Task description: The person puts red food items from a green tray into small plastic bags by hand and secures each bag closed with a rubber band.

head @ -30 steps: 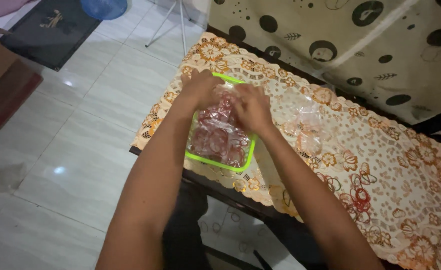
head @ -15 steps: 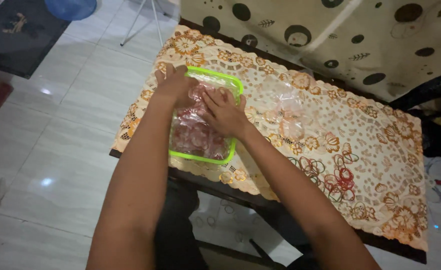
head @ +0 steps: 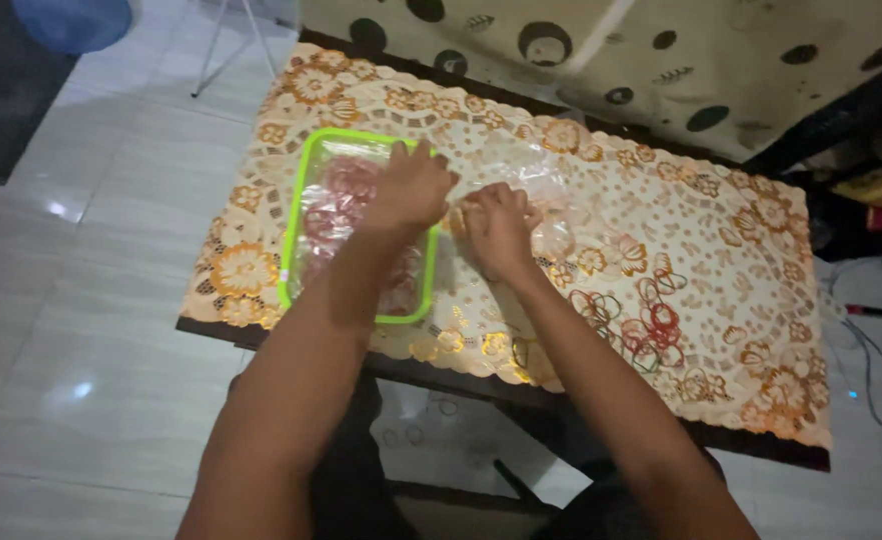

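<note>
surface (head: 741, 330) with floral cloth | green-rimmed container (head: 306, 215) left of centre, reddish contents | clear plastic bags (head: 536, 185) just right of it | left hand (head: 411, 190) fingers curled, on container's far right rim | right hand (head: 501, 230) closed, pinching bag; best gripped by bag edge, container kept steady | rubber bands (head: 646, 320) near right

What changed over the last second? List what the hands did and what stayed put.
The right hand came off the green-rimmed container and now lies beside it on the clear plastic bags. The left hand moved to the container's right edge. Whether either hand grips anything cannot be told. The container, the floral tablecloth and the rubber bands kept their places.
</note>
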